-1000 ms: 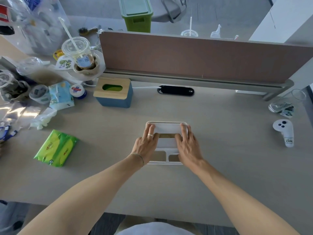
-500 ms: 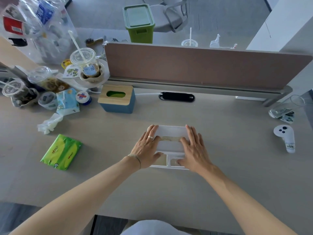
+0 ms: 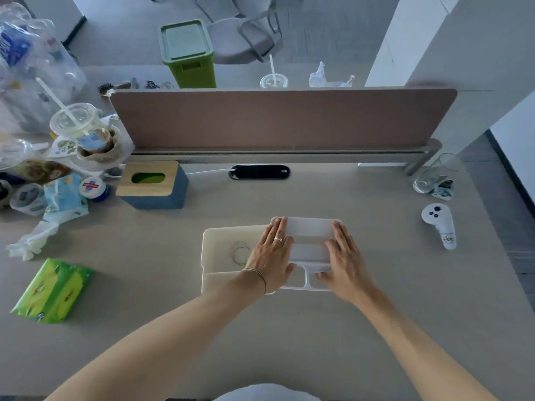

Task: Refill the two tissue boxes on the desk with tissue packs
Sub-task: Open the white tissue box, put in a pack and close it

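On the surface [image 3: 318, 328], the open tissue box [image 3: 228, 256] lies near centre, its lid [image 3: 308, 247] shifted to the right and overlapping its right side, with the left hand [image 3: 270, 256] and right hand [image 3: 344, 261] resting on the lid. A tissue pack [image 3: 53, 290] lies well to the left. Farther back and left, a second tissue box [image 3: 153, 185] stands just before the divider [image 3: 283, 120]; a controller [image 3: 440, 224] lies at the right.

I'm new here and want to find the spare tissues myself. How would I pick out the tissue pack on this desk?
Start at the long brown divider panel along the back of the grey desk, then look at the desk's near-left part. There lies a flat soft plastic pack in bright green and yellow, the only thing of those colours, apart from the clutter of cups.
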### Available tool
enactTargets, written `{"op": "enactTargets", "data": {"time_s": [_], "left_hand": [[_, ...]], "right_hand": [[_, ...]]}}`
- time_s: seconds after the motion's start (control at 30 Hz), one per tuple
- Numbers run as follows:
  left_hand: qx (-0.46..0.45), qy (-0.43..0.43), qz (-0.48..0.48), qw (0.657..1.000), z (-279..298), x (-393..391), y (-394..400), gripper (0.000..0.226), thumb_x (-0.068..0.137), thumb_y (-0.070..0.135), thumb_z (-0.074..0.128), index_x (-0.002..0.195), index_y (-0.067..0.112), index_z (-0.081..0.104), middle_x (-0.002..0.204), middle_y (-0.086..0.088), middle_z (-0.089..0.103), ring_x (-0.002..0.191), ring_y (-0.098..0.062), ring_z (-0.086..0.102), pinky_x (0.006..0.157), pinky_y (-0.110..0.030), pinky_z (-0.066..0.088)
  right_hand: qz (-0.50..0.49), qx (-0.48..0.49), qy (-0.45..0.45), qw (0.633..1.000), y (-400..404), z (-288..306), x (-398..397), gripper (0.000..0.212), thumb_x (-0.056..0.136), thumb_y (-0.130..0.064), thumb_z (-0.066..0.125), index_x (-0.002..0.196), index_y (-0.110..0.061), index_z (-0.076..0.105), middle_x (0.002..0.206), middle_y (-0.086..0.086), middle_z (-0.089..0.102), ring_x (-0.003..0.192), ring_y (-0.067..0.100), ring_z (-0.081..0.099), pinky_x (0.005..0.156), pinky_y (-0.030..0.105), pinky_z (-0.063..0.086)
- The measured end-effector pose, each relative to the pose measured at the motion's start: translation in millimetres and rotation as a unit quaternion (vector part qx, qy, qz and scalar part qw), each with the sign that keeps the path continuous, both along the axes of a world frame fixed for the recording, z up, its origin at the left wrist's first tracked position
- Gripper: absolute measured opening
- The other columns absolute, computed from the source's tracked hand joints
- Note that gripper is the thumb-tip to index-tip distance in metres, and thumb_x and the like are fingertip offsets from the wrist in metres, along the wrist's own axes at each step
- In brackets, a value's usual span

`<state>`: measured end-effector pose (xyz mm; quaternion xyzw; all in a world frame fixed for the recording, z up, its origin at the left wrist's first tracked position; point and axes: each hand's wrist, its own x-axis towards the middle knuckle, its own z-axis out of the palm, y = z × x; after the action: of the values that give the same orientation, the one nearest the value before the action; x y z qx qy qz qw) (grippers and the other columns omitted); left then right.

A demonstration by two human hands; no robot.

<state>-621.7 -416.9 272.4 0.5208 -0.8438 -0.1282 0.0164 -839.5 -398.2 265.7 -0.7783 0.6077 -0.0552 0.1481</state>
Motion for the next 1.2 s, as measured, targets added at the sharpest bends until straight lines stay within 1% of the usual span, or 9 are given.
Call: {"op": "enactTargets", "data": {"time_s": [0.2,0.33,0.43,0.53,0.7,0.83,0.93,1.03,1.2], "left_hand": [[0.062,-0.036,-0.035,0.997,-30.6,-73.9,-12.5,0.056,0.093,0.034,0.059,0.137,0.004,0.044,0.165,-0.026,0.002,0.154,-0.039,0.000,0.126,-0.043,0.008],[0.097,-0.030,-0.032,0.994,-47.8,-107.3,-17.4,0.062,0.090,0.032,0.060,0.142,0.004,0.039,0.163,-0.017,0.006,0.154,-0.033,0.005,0.121,-0.038,0.028],[0.130,-0.028,-0.020,0.991,-58.0,-121.5,-19.0,0.058,0.092,0.029,0.059,0.141,0.007,0.038,0.164,-0.012,0.000,0.154,-0.030,-0.001,0.111,-0.037,0.039],[0.139,-0.041,-0.019,0.989,-64.7,-130.0,-17.4,0.053,0.092,0.027,0.061,0.137,0.008,0.042,0.165,-0.015,-0.001,0.154,-0.032,-0.003,0.120,-0.039,0.029],[0.107,-0.036,-0.016,0.994,-67.2,-132.3,-12.9,0.052,0.090,0.027,0.064,0.135,0.012,0.042,0.164,-0.016,0.005,0.152,-0.032,0.003,0.121,-0.036,0.021],[0.114,-0.047,-0.027,0.992,-65.4,-131.7,-14.1,0.060,0.088,0.029,0.064,0.139,0.016,0.037,0.162,-0.019,0.010,0.152,-0.035,0.004,0.124,-0.041,0.016],[0.104,-0.046,-0.021,0.993,-52.0,-128.3,-14.0,0.064,0.092,0.041,0.058,0.146,0.020,0.032,0.156,-0.018,0.025,0.147,-0.035,0.018,0.123,-0.044,0.015],[0.051,-0.007,0.023,0.998,-28.8,-113.8,-8.8,0.064,0.092,0.053,0.051,0.146,0.023,0.035,0.145,-0.010,0.041,0.137,-0.030,0.035,0.119,-0.044,0.025],[0.008,0.039,0.118,0.992,0.6,-59.9,-0.6,0.064,0.086,0.050,0.050,0.144,0.025,0.037,0.144,-0.007,0.043,0.139,-0.030,0.035,0.118,-0.050,0.024]], "right_hand": [[-0.041,0.039,-0.007,0.998,4.1,-32.2,-63.5,0.061,0.062,-0.023,0.088,0.112,-0.004,0.058,0.158,0.027,0.029,0.148,0.040,0.028,0.111,0.045,0.042],[-0.049,0.059,0.001,0.997,5.5,-55.9,-95.3,0.062,0.065,-0.029,0.086,0.115,-0.007,0.057,0.158,0.024,0.031,0.149,0.035,0.028,0.109,0.041,0.041],[-0.058,0.077,-0.006,0.995,5.0,-69.4,-109.5,0.061,0.065,-0.030,0.082,0.115,-0.009,0.055,0.158,0.021,0.030,0.147,0.034,0.030,0.108,0.040,0.042],[-0.061,0.087,-0.012,0.994,4.1,-75.3,-115.3,0.065,0.064,-0.033,0.082,0.117,-0.010,0.053,0.159,0.017,0.028,0.145,0.033,0.031,0.104,0.039,0.044],[-0.062,0.075,-0.030,0.995,3.4,-75.9,-116.0,0.074,0.061,-0.027,0.083,0.124,-0.013,0.048,0.157,0.015,0.028,0.144,0.033,0.030,0.105,0.040,0.044],[-0.044,0.079,-0.007,0.996,3.9,-72.4,-112.7,0.083,0.065,-0.027,0.080,0.137,-0.016,0.041,0.159,0.020,0.023,0.150,0.035,0.020,0.120,0.045,0.025],[-0.045,0.068,0.006,0.997,2.4,-59.3,-103.7,0.077,0.071,-0.029,0.076,0.138,-0.019,0.040,0.159,0.017,0.025,0.150,0.035,0.019,0.120,0.049,0.023],[-0.075,0.038,-0.005,0.996,2.5,-36.2,-82.6,0.063,0.085,-0.032,0.070,0.140,-0.019,0.042,0.157,0.015,0.031,0.147,0.035,0.027,0.119,0.050,0.026],[-0.077,0.016,-0.025,0.997,-0.2,2.1,-21.8,0.059,0.090,-0.033,0.066,0.142,-0.020,0.042,0.158,0.019,0.034,0.146,0.037,0.031,0.121,0.053,0.024]]}}
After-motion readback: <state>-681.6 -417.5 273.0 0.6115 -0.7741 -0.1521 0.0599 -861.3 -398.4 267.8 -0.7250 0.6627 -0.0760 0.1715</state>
